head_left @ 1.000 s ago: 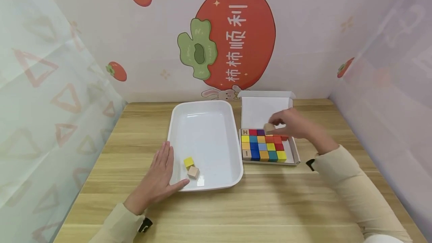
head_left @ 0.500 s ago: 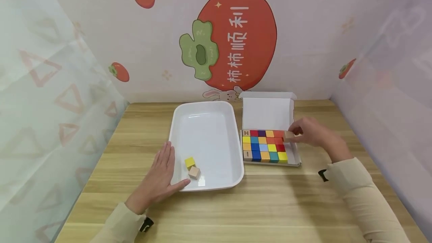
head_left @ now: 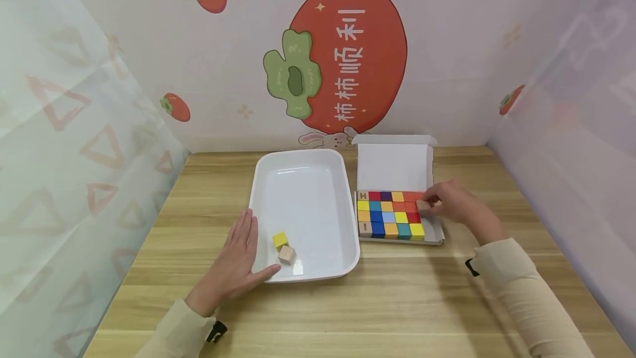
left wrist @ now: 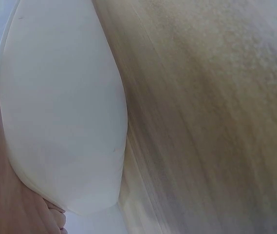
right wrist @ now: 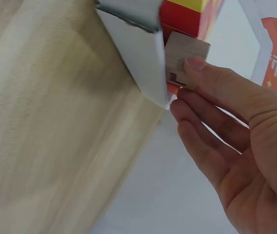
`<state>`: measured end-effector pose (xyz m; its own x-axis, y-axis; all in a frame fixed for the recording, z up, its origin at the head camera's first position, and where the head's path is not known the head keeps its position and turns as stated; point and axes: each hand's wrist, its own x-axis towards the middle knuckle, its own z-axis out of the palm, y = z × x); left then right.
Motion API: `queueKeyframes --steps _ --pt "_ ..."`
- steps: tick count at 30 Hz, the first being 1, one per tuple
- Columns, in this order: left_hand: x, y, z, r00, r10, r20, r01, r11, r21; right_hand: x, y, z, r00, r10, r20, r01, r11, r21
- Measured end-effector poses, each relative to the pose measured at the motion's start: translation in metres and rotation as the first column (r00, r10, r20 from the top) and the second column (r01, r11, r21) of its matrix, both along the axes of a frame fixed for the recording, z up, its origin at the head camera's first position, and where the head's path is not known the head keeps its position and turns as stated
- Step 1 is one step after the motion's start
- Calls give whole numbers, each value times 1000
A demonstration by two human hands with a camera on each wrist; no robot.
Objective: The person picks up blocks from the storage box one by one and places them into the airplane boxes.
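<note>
My right hand (head_left: pixel 456 203) holds a natural wood cube block (head_left: pixel 423 206) at the right end of the second row in a shallow white box (head_left: pixel 434 231). In the right wrist view, the thumb lies on this block (right wrist: pixel 184 48), which has a dark printed mark on one side, beside the box wall. Several coloured cube blocks (head_left: pixel 388 217) fill the rows to its left. My left hand (head_left: pixel 231 264) rests on the near left corner of a white tray (head_left: pixel 313 198), fingers straight along the rim and thumb spread over the near edge.
Inside the tray, a yellow block (head_left: pixel 280 240) sits against a plain wood block (head_left: pixel 286 255) near the front left. The box lid (head_left: pixel 395 166) stands raised at the back. A patterned cloth wall (head_left: pixel 223 70) closes off the wooden table (head_left: pixel 348 314) behind.
My right hand has carried the wood block rightward from over the box's back row, then lowered it toward the second row's right end. The left hand has stayed on the tray.
</note>
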<state>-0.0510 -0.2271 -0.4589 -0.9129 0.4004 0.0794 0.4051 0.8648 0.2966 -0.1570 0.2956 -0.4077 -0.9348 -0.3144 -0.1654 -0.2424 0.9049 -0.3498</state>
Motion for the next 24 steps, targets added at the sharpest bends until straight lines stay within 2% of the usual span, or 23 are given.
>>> queueKeyframes --steps 7,11,14,18,24 --pt "2 1 0 1000 -8 -14 8 1000 5 5 -6 -13 995 3 -100 6 996 84" --pt "2 1 -1 1000 -12 -22 12 1000 10 8 -10 -13 991 -3 -131 18 993 113" --pt "2 1 -1 1000 -15 -22 15 1000 12 11 -15 -6 990 4 -139 13 992 124" --pt "2 2 0 1000 -10 -21 10 1000 9 15 -32 11 991 36 -127 -18 991 135" --pt "1 1 0 1000 0 -21 1 1000 4 19 -68 34 991 101 -82 -94 993 77"
